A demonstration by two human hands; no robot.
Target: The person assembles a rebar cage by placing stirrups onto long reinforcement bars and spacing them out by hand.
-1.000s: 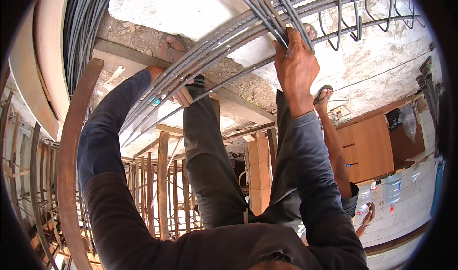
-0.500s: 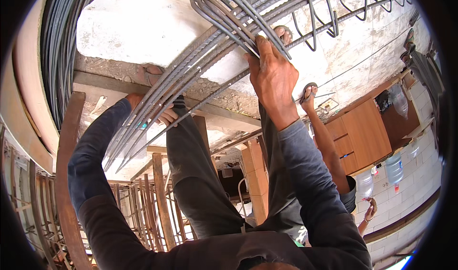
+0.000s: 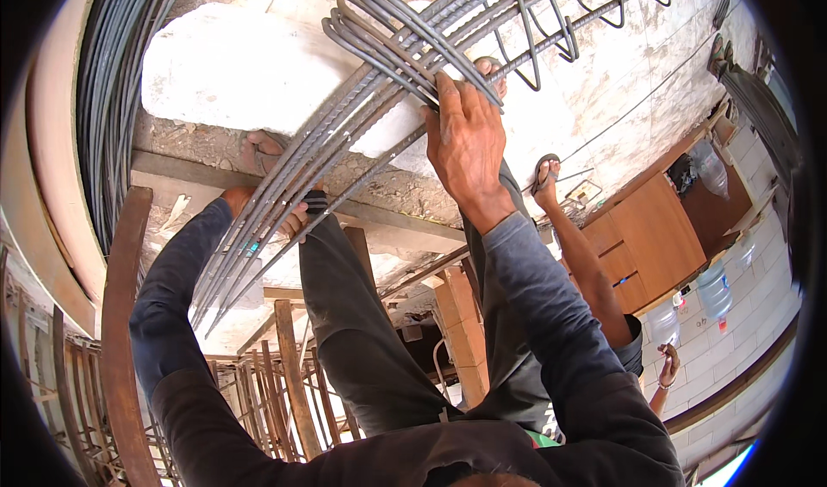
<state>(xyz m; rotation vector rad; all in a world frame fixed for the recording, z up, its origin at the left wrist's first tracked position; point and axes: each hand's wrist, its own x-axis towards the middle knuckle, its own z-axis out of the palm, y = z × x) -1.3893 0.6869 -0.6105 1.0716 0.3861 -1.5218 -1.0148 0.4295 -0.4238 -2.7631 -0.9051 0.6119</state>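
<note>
A bundle of long grey ribbed steel rods point(image 3: 345, 134) runs diagonally from lower left to upper right, with hooked ends near its top. My left hand point(image 3: 258, 216) is closed around the lower part of the bundle. My right hand point(image 3: 465, 134) grips the rods just below the hooked ends, fingers laid over them. Both arms are in dark long sleeves. My bare feet stand on a concrete beam point(image 3: 224, 74) below the rods.
Bent steel stirrups point(image 3: 551, 31) lie along the rods at the upper right. More curved rods point(image 3: 112, 99) hang at the left. Another person's leg and sandalled foot point(image 3: 544, 175) stand to the right. Below are wooden props point(image 3: 289, 366), a wooden cabinet point(image 3: 646, 237) and water bottles point(image 3: 715, 289).
My right hand and the rod bundle have shifted left in the picture, and the hooked rod ends show more fully. My left hand keeps its hold lower down.
</note>
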